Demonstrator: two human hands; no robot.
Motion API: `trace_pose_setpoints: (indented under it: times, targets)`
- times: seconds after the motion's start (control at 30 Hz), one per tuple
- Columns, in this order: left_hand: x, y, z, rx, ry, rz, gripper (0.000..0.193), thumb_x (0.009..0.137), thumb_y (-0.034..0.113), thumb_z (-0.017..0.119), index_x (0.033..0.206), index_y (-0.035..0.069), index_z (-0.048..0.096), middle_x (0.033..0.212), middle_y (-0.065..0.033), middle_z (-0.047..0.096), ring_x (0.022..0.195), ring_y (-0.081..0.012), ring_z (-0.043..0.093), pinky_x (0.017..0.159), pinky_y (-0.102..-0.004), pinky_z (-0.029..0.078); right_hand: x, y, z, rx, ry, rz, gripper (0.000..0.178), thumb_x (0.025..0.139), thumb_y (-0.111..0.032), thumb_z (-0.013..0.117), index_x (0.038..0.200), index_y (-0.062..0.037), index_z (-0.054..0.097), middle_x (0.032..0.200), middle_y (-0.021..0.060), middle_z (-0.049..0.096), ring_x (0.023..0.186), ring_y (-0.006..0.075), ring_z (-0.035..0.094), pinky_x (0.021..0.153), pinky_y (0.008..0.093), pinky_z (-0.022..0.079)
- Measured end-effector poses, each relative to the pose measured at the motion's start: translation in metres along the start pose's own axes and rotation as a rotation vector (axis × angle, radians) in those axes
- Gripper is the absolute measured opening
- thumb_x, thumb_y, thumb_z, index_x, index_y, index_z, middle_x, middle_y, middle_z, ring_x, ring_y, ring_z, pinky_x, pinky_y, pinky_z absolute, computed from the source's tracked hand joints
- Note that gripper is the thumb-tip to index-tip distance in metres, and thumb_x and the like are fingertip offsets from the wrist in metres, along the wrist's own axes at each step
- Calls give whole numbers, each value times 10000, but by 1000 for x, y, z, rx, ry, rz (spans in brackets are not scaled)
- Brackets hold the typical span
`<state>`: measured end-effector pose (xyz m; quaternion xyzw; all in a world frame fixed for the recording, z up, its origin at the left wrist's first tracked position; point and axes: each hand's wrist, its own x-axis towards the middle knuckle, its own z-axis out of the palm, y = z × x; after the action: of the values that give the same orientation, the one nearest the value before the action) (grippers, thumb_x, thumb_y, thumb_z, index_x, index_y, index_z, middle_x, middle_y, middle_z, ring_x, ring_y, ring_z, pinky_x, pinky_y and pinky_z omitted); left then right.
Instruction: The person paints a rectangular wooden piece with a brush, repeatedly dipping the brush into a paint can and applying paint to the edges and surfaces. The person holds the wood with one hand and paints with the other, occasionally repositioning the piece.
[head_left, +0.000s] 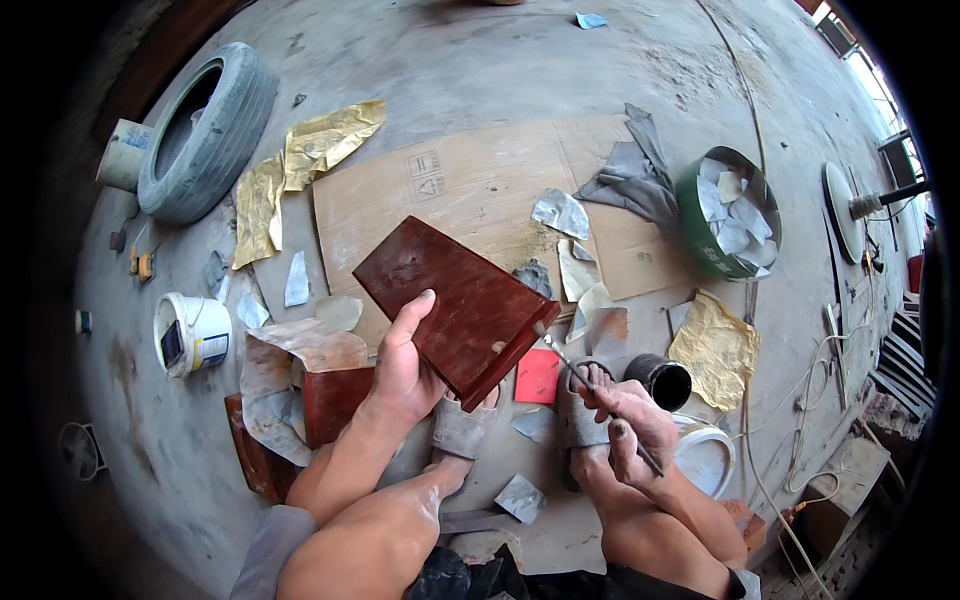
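Observation:
My left hand (405, 365) grips the near edge of a dark red lacquered wooden board (450, 295), tilted up from the floor above my feet. My right hand (632, 420) holds a thin brush (590, 385) like a pen, its tip touching the board's right near corner. A small bright red square piece (538, 376) lies on the floor just under that corner. My feet in grey sandals (462, 428) rest below the board.
A flattened cardboard sheet (470, 185) lies under the work. Around it: a tyre (205, 130), a white paint tub (190, 333), a green bowl of paper scraps (728, 212), a black cup (660, 380), yellow paper (715, 350), grey rag (632, 170), another red wooden piece (320, 395).

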<state>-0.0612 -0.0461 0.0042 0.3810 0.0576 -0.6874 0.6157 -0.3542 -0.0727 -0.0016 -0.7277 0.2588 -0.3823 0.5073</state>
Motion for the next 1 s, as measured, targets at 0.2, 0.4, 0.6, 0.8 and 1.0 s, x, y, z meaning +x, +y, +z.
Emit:
trace_pose_setpoints:
  times: [0.2,0.4,0.6,0.8,1.0]
  targets:
    - [3,3,-6,-17,14,17,447,1027,310,482,1336,-11,521,1301,-160,643,1158,-292,655,1012,-443,533,14,-16,7,72,-175,-62,317,925,-4,570,1226,59,646,1156,202,711,971,319,682,881,397,545]
    - [7,-1,-3,-29,22,32,448,1028,300,482,1354,-5,524,1304,-169,648,1156,-307,662,1003,-469,542,17,-21,8,92,-268,-61,343,859,32,620,1197,49,673,1191,168,712,994,311,689,879,393,552]
    - [7,-1,-5,-45,11,33,443,1027,297,486,1342,-10,535,1296,-173,653,1153,-302,663,1004,-462,541,22,-25,8,118,-319,-74,333,862,25,628,1191,49,676,1188,170,712,980,313,691,888,394,547]
    - [3,5,-2,-77,-8,-24,452,1023,299,480,1342,-17,535,1307,-178,645,1160,-303,656,1024,-454,523,21,-22,15,116,-258,-60,315,872,9,627,1180,52,679,1169,172,718,956,311,692,875,388,547]
    - [1,11,2,10,117,-29,450,996,336,525,1311,19,577,1267,-142,664,1181,-289,637,1043,-451,498,24,-32,3,48,-53,-80,229,916,-76,582,1079,36,696,1021,149,738,797,278,670,754,372,532]
